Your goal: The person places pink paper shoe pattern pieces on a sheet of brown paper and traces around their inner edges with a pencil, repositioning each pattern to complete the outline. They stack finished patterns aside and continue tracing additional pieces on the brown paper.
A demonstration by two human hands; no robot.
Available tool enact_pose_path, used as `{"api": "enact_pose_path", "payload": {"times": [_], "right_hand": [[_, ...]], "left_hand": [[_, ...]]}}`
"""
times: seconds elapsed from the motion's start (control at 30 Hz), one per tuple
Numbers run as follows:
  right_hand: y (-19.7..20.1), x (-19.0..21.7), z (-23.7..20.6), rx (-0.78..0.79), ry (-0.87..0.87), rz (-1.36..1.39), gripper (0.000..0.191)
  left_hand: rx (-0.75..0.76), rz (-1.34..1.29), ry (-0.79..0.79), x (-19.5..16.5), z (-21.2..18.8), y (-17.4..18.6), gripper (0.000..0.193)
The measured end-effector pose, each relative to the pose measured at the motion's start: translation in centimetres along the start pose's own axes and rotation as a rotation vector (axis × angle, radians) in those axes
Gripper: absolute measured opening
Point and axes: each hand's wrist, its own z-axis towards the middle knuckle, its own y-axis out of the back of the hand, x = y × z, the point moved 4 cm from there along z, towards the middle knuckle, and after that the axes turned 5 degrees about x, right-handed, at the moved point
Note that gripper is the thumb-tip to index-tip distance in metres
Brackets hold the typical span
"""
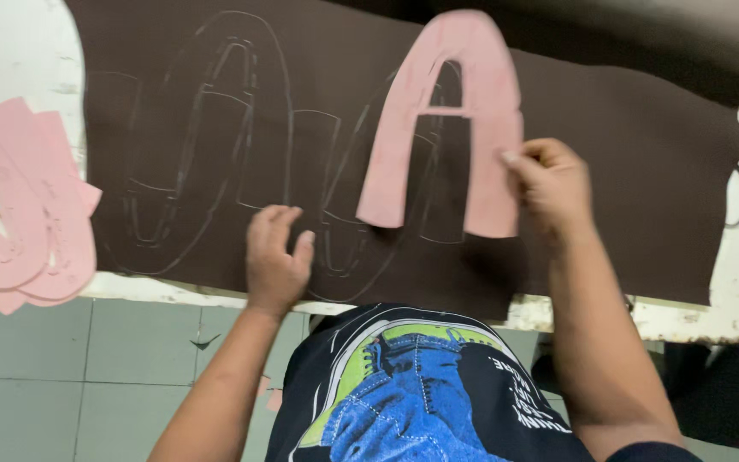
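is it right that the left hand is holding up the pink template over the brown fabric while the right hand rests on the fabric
Not quite: the hands are swapped. The head view shows the right hand holding the pink template over the brown fabric, while the left hand rests on the fabric.
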Motion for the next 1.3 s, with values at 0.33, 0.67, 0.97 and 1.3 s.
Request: {"api": "enact_pose_path", "payload": {"times": [0.33, 0.67, 0.97, 1.3], "right_hand": [[18.4, -1.4, -4.3, -0.105, 0.511, -0.155, 0.014], [19.0, -9.9, -0.1, -0.039, 0.123, 0.237, 0.024], [16.6, -9.2, 0.2, 0.152, 0.129, 0.138, 0.031], [15.1, -8.9, 0.6, 0.056, 0.125, -0.112, 0.033]], "left_hand": [[0.21, -0.073, -0.209, -11.1, -0.9, -12.4, 0.032], [0.372, 0.136, -0.272, -15.1, 0.8, -21.2, 0.052], [0.218, -0.017, -0.122, -12.7, -0.9, -19.8, 0.038], [0.475, 0.091, -0.569, -15.7, -5.7, -18.6, 0.036]]}}
